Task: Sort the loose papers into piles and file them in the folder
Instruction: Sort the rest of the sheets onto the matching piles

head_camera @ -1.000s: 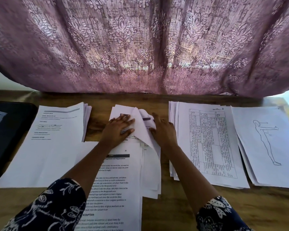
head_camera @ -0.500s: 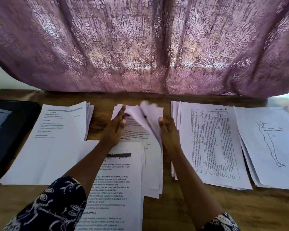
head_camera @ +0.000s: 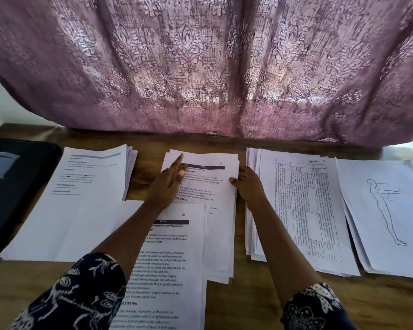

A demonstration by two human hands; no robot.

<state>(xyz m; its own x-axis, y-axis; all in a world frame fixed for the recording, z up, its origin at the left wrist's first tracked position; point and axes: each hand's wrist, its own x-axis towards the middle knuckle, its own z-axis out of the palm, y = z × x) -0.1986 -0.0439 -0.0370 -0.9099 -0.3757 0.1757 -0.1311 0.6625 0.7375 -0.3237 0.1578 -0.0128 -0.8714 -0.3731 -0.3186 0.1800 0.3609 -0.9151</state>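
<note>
Several piles of white printed papers lie on a wooden table point(head_camera: 248, 303). My left hand point(head_camera: 167, 184) rests flat on the middle pile point(head_camera: 215, 186), one finger stretched toward its top left corner. My right hand point(head_camera: 247, 184) holds that pile's right edge, thumb on the top sheet. A text page point(head_camera: 172, 265) lies nearer me, overlapping the middle pile. A left pile point(head_camera: 81, 198), a pile topped by a table sheet point(head_camera: 305, 210) and a pile topped by a figure drawing point(head_camera: 386, 210) lie alongside. A black folder point(head_camera: 12, 186) sits at the far left.
A purple patterned curtain point(head_camera: 212, 67) hangs along the table's back edge. Bare wood shows in front of the right piles, near the front edge.
The sheets that were lifted and folding over the middle pile now lie flat on it. My left hand has gone flat on top, and my right hand has moved to the pile's right edge.
</note>
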